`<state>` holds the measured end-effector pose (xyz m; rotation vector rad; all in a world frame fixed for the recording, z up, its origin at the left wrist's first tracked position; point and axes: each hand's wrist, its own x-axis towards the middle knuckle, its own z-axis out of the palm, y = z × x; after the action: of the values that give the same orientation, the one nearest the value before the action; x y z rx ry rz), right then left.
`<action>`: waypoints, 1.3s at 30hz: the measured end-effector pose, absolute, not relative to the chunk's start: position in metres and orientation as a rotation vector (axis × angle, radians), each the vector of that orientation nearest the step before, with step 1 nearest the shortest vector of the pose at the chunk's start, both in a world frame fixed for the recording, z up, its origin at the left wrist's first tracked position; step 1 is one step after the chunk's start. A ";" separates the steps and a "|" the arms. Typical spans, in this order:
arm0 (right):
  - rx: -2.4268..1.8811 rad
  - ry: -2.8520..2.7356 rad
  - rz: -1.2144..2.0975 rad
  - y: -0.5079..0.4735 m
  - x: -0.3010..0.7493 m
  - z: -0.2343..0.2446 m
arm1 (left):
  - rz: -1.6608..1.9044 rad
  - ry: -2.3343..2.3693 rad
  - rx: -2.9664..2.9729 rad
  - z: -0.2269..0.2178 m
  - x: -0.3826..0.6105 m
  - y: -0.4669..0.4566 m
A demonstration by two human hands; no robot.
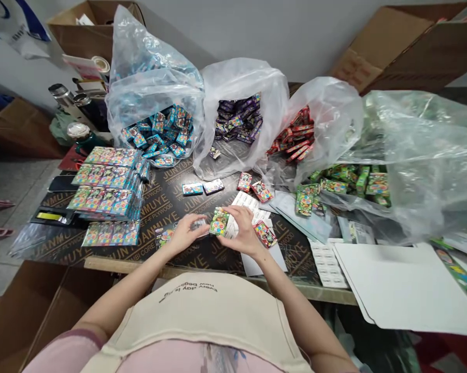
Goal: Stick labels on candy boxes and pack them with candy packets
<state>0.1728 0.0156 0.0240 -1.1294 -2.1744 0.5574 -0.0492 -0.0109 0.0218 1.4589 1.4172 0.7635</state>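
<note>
My right hand [244, 229] grips a small green printed box [220, 221] between thumb and fingers, in front of my body. Just left of it, my left hand [187, 233] has its fingers curled around something pale and see-through that I cannot make out. A dark printed box [163, 237] lies partly hidden by the left hand. Beside the right wrist a red printed box [265, 234] rests on white paper. Further up the table are a blue box [193, 189], a dark purple box [213, 186] and two red boxes [244, 181].
Clear plastic bags hold blue boxes [155, 132], purple boxes [239, 119], red boxes [295, 135] and green boxes [345, 181]. Wrapped box packs [104, 199] are stacked at left. White sheets [404, 285] overhang the right front edge. Bottles [80, 132] stand at the back left.
</note>
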 end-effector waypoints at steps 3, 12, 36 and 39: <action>-1.240 -2.191 0.447 0.020 0.174 0.009 | 0.428 1.598 2.010 0.015 -0.064 -0.013; -1.033 -2.231 1.006 0.021 0.175 0.005 | 0.336 1.517 2.070 0.010 -0.077 -0.018; -1.050 -0.460 1.691 0.015 0.113 0.052 | 1.225 1.067 0.272 0.036 -0.020 -0.008; -1.039 -0.374 1.801 0.014 0.123 0.052 | 1.169 1.047 0.280 0.040 -0.022 -0.001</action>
<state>0.1227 0.0139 0.0521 -1.0392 -0.3739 1.8007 -0.0219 -0.0009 0.0397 0.2801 1.0469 1.1694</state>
